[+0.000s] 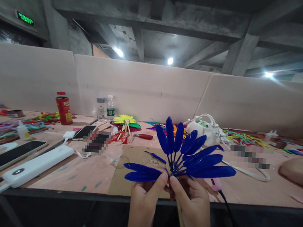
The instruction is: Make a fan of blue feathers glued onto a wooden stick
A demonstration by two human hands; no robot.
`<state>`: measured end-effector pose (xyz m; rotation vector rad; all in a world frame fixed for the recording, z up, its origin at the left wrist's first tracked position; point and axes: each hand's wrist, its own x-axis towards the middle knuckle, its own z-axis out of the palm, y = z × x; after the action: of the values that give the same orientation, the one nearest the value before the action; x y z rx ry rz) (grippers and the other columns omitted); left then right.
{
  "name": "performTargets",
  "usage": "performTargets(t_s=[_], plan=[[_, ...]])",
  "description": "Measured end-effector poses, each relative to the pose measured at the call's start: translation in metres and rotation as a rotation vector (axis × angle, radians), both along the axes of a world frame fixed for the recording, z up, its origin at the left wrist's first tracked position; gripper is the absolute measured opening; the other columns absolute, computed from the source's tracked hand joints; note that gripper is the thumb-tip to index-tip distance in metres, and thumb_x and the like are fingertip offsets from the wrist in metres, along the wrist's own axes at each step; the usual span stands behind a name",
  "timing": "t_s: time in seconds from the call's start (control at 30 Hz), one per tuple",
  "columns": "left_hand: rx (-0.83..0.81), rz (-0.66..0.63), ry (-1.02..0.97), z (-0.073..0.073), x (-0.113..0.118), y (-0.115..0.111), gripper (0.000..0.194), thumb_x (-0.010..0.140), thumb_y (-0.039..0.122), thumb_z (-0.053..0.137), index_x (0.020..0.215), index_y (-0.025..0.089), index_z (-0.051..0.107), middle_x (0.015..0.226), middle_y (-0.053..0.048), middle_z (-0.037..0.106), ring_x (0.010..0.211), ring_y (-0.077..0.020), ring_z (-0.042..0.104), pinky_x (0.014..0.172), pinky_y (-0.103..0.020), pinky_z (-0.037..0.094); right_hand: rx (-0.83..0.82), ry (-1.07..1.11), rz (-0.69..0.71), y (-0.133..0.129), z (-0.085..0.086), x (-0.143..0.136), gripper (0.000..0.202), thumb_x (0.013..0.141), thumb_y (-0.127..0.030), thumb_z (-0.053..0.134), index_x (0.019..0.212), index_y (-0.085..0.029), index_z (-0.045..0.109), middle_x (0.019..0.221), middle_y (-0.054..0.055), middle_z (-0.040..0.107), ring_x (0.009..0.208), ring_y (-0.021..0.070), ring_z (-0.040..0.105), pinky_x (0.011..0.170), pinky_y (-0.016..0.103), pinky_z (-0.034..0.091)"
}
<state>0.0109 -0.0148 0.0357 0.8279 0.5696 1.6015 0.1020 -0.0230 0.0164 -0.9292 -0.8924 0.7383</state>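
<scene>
A fan-shaped cluster of blue feathers (202, 166) is held up over the table's front edge, its quills gathered at a wooden stick (180, 217) that slants down. My left hand (145, 197) is closed at the gathered base, thumb tip pressed by the lowest left feathers. Close beside it, my right hand (193, 200) is closed round the upper stick, its thumb on the base. The fingers behind the cluster are mostly hidden. Under the feathers lies a brown cardboard sheet (121, 181) with a loose blue feather (155, 156) and small scraps.
Left are a white power bank (38, 164), phones (11, 156), a glue bottle (23, 130) and a red bottle (64, 109). Behind stand a yellow feather flower (125, 120), a red-handled tool (143, 136) and a white bag (202, 129). Another person's arm (299, 174) rests right.
</scene>
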Motion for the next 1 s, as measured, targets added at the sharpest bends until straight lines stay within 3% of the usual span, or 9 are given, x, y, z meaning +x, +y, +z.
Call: performTargets(t_s=[0.17,0.33,0.57,0.8,1.0], plan=[[0.011,-0.048,0.042,-0.003,-0.001,0.002,0.021,0.074,0.029,0.088,0.085,0.015,0.077,0.070,-0.003,0.076,0.062,-0.0185,0.068,0.055,-0.027,0.059,-0.012,-0.016,0.011,0.001,-0.004,0.003,0.029,0.079,-0.048,0.082,0.080,-0.019,0.081,0.069,0.005,0.076,0.058,0.0201,0.070,0.052,0.025,0.056],[-0.008,-0.010,0.043,-0.006,-0.001,0.002,0.025,0.073,0.032,0.089,0.085,0.014,0.077,0.071,-0.004,0.076,0.063,-0.0182,0.069,0.059,-0.028,0.060,-0.014,-0.050,0.014,-0.002,0.001,0.002,0.031,0.081,-0.049,0.079,0.077,-0.018,0.078,0.070,0.006,0.077,0.059,0.0203,0.069,0.053,0.026,0.056],[0.061,-0.012,0.053,-0.007,-0.003,0.002,0.018,0.078,0.027,0.086,0.089,0.015,0.079,0.093,-0.007,0.079,0.075,-0.0194,0.073,0.069,-0.029,0.061,-0.022,-0.089,0.080,-0.001,-0.004,0.010,0.032,0.082,-0.050,0.079,0.086,-0.018,0.079,0.072,0.005,0.076,0.061,0.0187,0.068,0.054,0.024,0.054],[0.044,0.015,0.062,-0.007,-0.003,0.002,0.018,0.078,0.028,0.086,0.089,0.015,0.081,0.092,-0.009,0.081,0.076,-0.0202,0.073,0.062,-0.026,0.058,-0.019,-0.086,0.122,0.000,-0.012,0.015,0.034,0.081,-0.050,0.081,0.096,-0.019,0.080,0.083,0.007,0.079,0.069,0.0210,0.070,0.063,0.028,0.057],[0.025,0.032,0.081,-0.009,-0.004,0.001,0.022,0.075,0.030,0.088,0.090,0.015,0.081,0.093,-0.009,0.081,0.082,-0.0227,0.075,0.076,-0.031,0.061,-0.013,-0.009,0.160,-0.003,-0.008,0.013,0.031,0.080,-0.046,0.083,0.096,-0.020,0.079,0.081,0.005,0.077,0.073,0.0224,0.071,0.070,0.031,0.059]])
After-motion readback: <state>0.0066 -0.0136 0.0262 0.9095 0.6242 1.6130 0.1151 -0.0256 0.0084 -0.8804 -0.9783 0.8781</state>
